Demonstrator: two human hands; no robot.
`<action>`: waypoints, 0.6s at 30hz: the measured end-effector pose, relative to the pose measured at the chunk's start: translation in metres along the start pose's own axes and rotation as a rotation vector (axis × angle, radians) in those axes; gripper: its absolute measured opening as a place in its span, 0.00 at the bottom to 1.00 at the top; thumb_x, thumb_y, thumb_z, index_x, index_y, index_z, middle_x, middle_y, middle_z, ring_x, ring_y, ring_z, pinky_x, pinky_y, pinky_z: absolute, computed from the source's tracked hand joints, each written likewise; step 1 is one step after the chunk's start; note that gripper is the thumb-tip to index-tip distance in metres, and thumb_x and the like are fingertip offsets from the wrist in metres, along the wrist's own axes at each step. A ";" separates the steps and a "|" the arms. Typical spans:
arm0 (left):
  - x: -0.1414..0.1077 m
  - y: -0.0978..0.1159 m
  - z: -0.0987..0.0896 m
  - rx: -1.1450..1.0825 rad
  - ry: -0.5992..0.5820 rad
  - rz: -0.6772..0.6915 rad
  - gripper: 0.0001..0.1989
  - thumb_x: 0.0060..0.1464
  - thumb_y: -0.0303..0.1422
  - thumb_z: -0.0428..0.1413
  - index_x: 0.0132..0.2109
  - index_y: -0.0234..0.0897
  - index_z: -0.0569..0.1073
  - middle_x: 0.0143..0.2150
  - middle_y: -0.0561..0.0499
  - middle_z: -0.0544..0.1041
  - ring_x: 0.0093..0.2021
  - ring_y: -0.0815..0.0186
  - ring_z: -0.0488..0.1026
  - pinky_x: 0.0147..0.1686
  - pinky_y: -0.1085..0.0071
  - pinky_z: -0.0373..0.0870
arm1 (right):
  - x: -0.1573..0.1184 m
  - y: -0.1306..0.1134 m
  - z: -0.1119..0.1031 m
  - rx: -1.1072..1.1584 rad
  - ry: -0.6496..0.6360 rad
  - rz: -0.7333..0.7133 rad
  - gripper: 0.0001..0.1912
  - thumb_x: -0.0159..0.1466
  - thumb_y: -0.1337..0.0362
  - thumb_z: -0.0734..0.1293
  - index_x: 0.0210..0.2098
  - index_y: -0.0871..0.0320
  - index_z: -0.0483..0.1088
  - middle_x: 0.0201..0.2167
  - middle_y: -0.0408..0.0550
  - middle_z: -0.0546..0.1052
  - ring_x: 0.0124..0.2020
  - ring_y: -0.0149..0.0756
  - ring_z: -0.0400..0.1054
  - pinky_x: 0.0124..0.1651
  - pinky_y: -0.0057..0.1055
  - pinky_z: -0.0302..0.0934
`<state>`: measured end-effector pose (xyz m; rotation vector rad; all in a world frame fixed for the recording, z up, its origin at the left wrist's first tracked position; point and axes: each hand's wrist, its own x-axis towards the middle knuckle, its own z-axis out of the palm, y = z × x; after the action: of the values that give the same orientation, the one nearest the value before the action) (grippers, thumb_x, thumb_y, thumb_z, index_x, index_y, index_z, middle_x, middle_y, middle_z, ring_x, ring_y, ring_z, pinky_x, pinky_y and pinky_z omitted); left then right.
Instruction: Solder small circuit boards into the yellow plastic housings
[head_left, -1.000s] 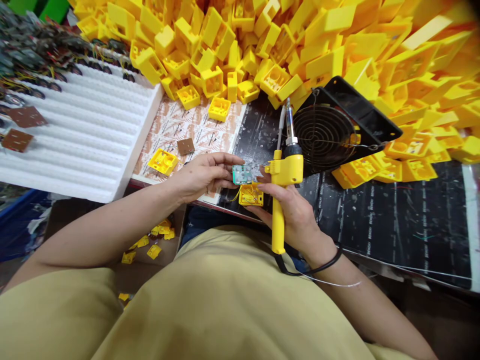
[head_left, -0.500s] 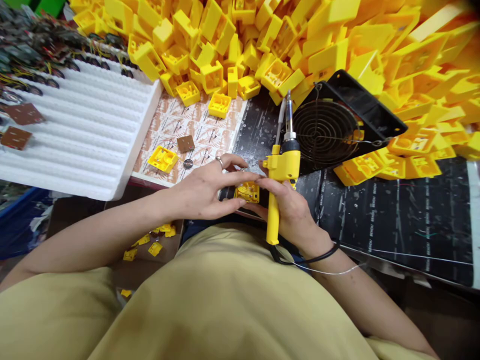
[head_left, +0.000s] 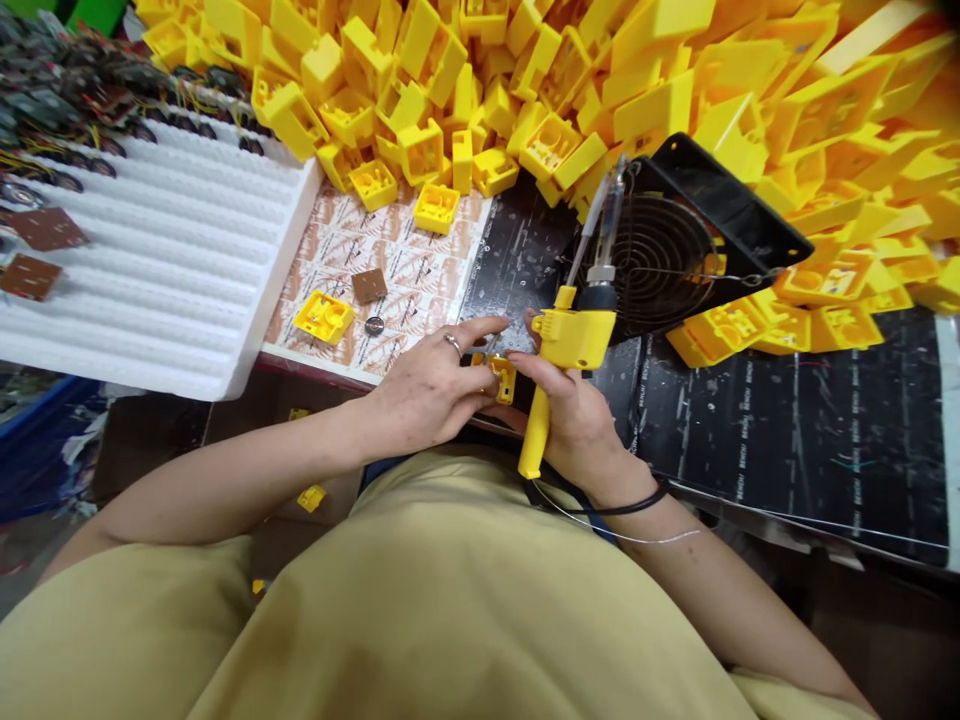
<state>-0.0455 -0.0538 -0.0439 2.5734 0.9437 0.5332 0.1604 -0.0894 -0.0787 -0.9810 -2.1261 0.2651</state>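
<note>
My left hand (head_left: 439, 385), with a ring on one finger, has its fingers curled onto a small yellow housing (head_left: 506, 382) at the table's front edge. The fingertips cover part of the housing's inside. My right hand (head_left: 581, 410) holds a yellow soldering iron (head_left: 576, 335), its metal tip pointing away from me and tilted slightly right, in front of the round fan grille. The right thumb reaches to the housing's upper edge. Left of the hands lie another yellow housing (head_left: 324, 318), a brown board (head_left: 369, 286) and a small round part (head_left: 374, 326).
A large heap of yellow housings (head_left: 420, 150) spreads across the back. A black fan (head_left: 652, 250) stands right of centre. On the left, a white foam tray (head_left: 187, 250) bears brown boards and wired parts. Thin solder wire (head_left: 645, 541) crosses my right forearm.
The soldering iron has tilted, its tip moving right and its handle end left. My left fingers have curled further over the housing.
</note>
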 end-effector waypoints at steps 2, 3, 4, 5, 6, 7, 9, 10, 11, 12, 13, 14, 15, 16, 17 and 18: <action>0.001 0.000 -0.003 0.018 0.009 -0.008 0.10 0.61 0.29 0.51 0.37 0.33 0.77 0.62 0.37 0.68 0.50 0.58 0.75 0.49 0.61 0.73 | 0.001 0.000 0.000 -0.013 -0.012 -0.005 0.35 0.66 0.67 0.67 0.67 0.48 0.48 0.51 0.50 0.74 0.52 0.41 0.71 0.52 0.38 0.70; 0.001 -0.001 -0.004 0.046 0.010 -0.013 0.11 0.61 0.29 0.50 0.37 0.33 0.77 0.61 0.37 0.69 0.47 0.60 0.76 0.46 0.63 0.74 | 0.001 0.000 0.000 -0.022 -0.012 -0.006 0.36 0.66 0.67 0.66 0.68 0.48 0.48 0.51 0.50 0.74 0.52 0.42 0.71 0.51 0.39 0.70; 0.001 -0.001 -0.005 0.085 0.007 -0.016 0.11 0.61 0.29 0.49 0.37 0.33 0.76 0.61 0.37 0.70 0.45 0.61 0.76 0.44 0.64 0.74 | 0.001 0.001 0.000 -0.032 -0.010 -0.006 0.36 0.66 0.66 0.67 0.68 0.48 0.48 0.51 0.51 0.74 0.52 0.43 0.71 0.51 0.39 0.70; 0.001 -0.001 -0.006 0.132 0.001 -0.023 0.11 0.61 0.29 0.48 0.38 0.32 0.76 0.61 0.37 0.70 0.42 0.62 0.76 0.41 0.66 0.74 | 0.001 0.001 0.000 -0.043 -0.008 -0.005 0.36 0.66 0.66 0.67 0.68 0.48 0.47 0.51 0.51 0.74 0.51 0.43 0.71 0.50 0.40 0.71; 0.000 -0.002 -0.008 0.180 -0.009 -0.032 0.12 0.62 0.30 0.47 0.39 0.32 0.76 0.62 0.37 0.69 0.40 0.63 0.76 0.38 0.67 0.73 | 0.001 0.002 0.000 -0.053 -0.010 -0.004 0.36 0.66 0.66 0.67 0.68 0.49 0.48 0.51 0.52 0.74 0.50 0.44 0.72 0.48 0.40 0.71; -0.001 -0.002 -0.009 0.225 -0.019 -0.040 0.13 0.62 0.30 0.47 0.40 0.33 0.75 0.62 0.37 0.69 0.39 0.63 0.77 0.36 0.68 0.73 | 0.002 0.003 0.000 -0.062 -0.016 -0.004 0.35 0.66 0.67 0.66 0.67 0.49 0.49 0.50 0.52 0.74 0.48 0.43 0.72 0.47 0.40 0.71; -0.001 -0.004 -0.011 0.289 -0.025 -0.021 0.13 0.62 0.29 0.46 0.43 0.32 0.76 0.63 0.36 0.68 0.42 0.60 0.77 0.36 0.66 0.73 | 0.003 0.004 0.001 -0.077 -0.040 -0.008 0.32 0.66 0.67 0.66 0.66 0.51 0.51 0.48 0.52 0.74 0.45 0.43 0.73 0.44 0.39 0.72; -0.001 -0.004 -0.012 0.308 -0.023 0.005 0.13 0.61 0.29 0.47 0.45 0.33 0.76 0.63 0.35 0.68 0.46 0.56 0.76 0.40 0.63 0.73 | 0.003 0.004 0.001 -0.083 -0.053 -0.012 0.31 0.67 0.67 0.65 0.66 0.51 0.52 0.48 0.51 0.74 0.43 0.42 0.73 0.43 0.38 0.72; -0.001 -0.005 -0.013 0.322 -0.018 0.037 0.13 0.60 0.29 0.48 0.45 0.33 0.76 0.64 0.35 0.68 0.51 0.52 0.74 0.44 0.58 0.73 | 0.004 0.005 0.000 -0.090 -0.065 -0.017 0.29 0.67 0.66 0.64 0.65 0.51 0.52 0.47 0.51 0.75 0.42 0.41 0.73 0.42 0.38 0.72; 0.000 -0.006 -0.014 0.334 -0.013 0.065 0.12 0.59 0.29 0.50 0.44 0.34 0.77 0.64 0.36 0.68 0.56 0.48 0.71 0.49 0.52 0.70 | 0.005 0.006 0.000 -0.096 -0.074 -0.023 0.28 0.68 0.65 0.64 0.65 0.51 0.53 0.46 0.51 0.75 0.41 0.41 0.73 0.41 0.37 0.71; 0.001 -0.007 -0.015 0.348 -0.012 0.083 0.11 0.59 0.30 0.51 0.43 0.36 0.77 0.64 0.39 0.68 0.60 0.46 0.67 0.54 0.46 0.66 | 0.007 0.007 0.000 -0.101 -0.083 -0.029 0.27 0.68 0.64 0.63 0.65 0.51 0.53 0.46 0.50 0.75 0.40 0.40 0.73 0.41 0.37 0.71; 0.002 -0.008 -0.016 0.360 -0.017 0.090 0.09 0.59 0.31 0.52 0.41 0.38 0.78 0.64 0.41 0.69 0.62 0.45 0.65 0.57 0.43 0.62 | 0.008 0.008 -0.001 -0.107 -0.090 -0.034 0.27 0.69 0.63 0.63 0.65 0.51 0.54 0.45 0.50 0.75 0.40 0.40 0.73 0.41 0.37 0.71; 0.003 -0.009 -0.016 0.366 -0.024 0.088 0.09 0.59 0.32 0.52 0.39 0.38 0.78 0.62 0.43 0.70 0.63 0.46 0.64 0.59 0.42 0.59 | 0.010 0.010 -0.002 -0.114 -0.096 -0.040 0.26 0.69 0.62 0.63 0.64 0.51 0.55 0.45 0.50 0.75 0.40 0.40 0.73 0.42 0.37 0.72; 0.004 -0.010 -0.016 0.359 -0.032 0.086 0.09 0.59 0.32 0.52 0.38 0.39 0.78 0.60 0.44 0.72 0.63 0.48 0.64 0.60 0.42 0.58 | 0.012 0.012 -0.003 -0.124 -0.099 -0.046 0.25 0.68 0.62 0.63 0.63 0.51 0.56 0.45 0.51 0.75 0.41 0.41 0.73 0.43 0.38 0.72; 0.005 -0.011 -0.015 0.343 -0.035 0.082 0.09 0.59 0.32 0.52 0.37 0.38 0.78 0.58 0.45 0.74 0.62 0.49 0.65 0.60 0.43 0.58 | 0.015 0.014 -0.005 -0.136 -0.097 -0.050 0.24 0.68 0.62 0.64 0.62 0.52 0.57 0.46 0.52 0.75 0.44 0.42 0.73 0.46 0.40 0.71; 0.006 -0.011 -0.014 0.322 -0.035 0.078 0.09 0.59 0.32 0.52 0.36 0.37 0.77 0.56 0.44 0.76 0.60 0.50 0.67 0.60 0.44 0.59 | 0.018 0.016 -0.008 -0.152 -0.086 -0.052 0.24 0.67 0.63 0.65 0.61 0.53 0.59 0.46 0.53 0.75 0.45 0.43 0.73 0.49 0.43 0.71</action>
<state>-0.0540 -0.0391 -0.0353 2.9047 0.9904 0.3813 0.1679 -0.0665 -0.0713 -1.0145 -2.2737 0.1236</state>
